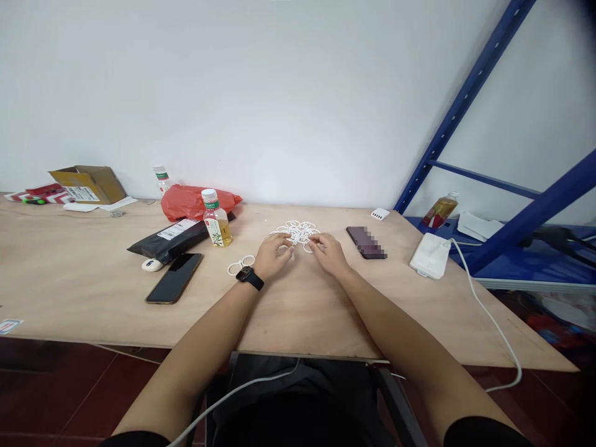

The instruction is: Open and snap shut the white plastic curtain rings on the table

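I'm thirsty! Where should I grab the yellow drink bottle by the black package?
Probably around its label, the straight middle of the bottle, coming from the right. It stands upright, the black package lies close on its left and the red bag behind, while the table to its right is bare.

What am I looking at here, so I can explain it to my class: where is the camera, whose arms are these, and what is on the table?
There is no machine: a person wears one camera on the head, looking forward and down, so the two bare arms are their own. The left hand, with a black watch at the wrist, and the right hand both pinch a cluster of white rings on a wooden table. A few loose rings, a black phone, a drink bottle and a white power bank lie nearby.
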The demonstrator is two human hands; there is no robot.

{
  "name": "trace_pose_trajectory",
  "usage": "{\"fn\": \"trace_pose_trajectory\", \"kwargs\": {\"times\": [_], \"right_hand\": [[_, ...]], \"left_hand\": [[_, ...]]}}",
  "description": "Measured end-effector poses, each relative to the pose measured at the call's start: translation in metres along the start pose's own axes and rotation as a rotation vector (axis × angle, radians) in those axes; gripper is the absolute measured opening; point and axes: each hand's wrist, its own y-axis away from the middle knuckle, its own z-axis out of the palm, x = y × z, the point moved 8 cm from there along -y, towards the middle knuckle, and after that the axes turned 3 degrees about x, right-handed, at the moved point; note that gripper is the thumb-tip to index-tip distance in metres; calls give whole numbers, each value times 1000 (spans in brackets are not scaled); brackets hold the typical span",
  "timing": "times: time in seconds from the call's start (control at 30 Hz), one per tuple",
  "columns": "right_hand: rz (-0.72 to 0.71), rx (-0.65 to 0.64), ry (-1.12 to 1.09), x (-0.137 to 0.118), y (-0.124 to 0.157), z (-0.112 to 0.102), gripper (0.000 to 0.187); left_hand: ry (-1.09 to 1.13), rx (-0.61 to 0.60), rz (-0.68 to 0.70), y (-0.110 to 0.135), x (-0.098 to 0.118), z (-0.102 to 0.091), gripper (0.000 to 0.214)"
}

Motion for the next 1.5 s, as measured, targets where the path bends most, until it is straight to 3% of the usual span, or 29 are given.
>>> {"fn": "trace_pose_trajectory", "kwargs": {"times": [0.1,0.2,0.33,0.43,0.5,0.6,0.7,0.77,0.87,1.27,1.4,1.5], "right_hand": [[133,-109,255,41,0,0,27],[329,-248,446,77,8,0,32],[396,-317,511,84,12,2,20],[373,-287,498,77,10,3,14],[340,-227,434,70,7,2,12],[149,-117,236,39,1,0,11],[-122,-94,42,-9,1,2,13],[-269,-147,-18,-38,5,7,14],[-369,-184,-62,-62,9,11,17],[-480,-214,-37,-80,15,10,21],[-473,-191,26,-78,16,10,22],[-423,-141,73,-69,16,9,20]], "left_hand": [[-73,-64,-115,-2,-17,-3,15],[-255,-203,-142,-2,-27,0,20],[-547,-404,-197,6,-40,3,20],[-588,-478,-179,11,-40,7,17],[-511,-446,-143,9,-35,10,17],[-206,-284,-150,4,-27,13,26],[177,-114,-233,1,-28,15,37],[359,-93,-288,1,-31,20,42],[557,-119,-370,2,-35,26,46],[828,-60,-600,7,-40,30,43],[853,-146,-589,7,-35,34,39],[801,-78,-556,4,-35,26,37]]}}
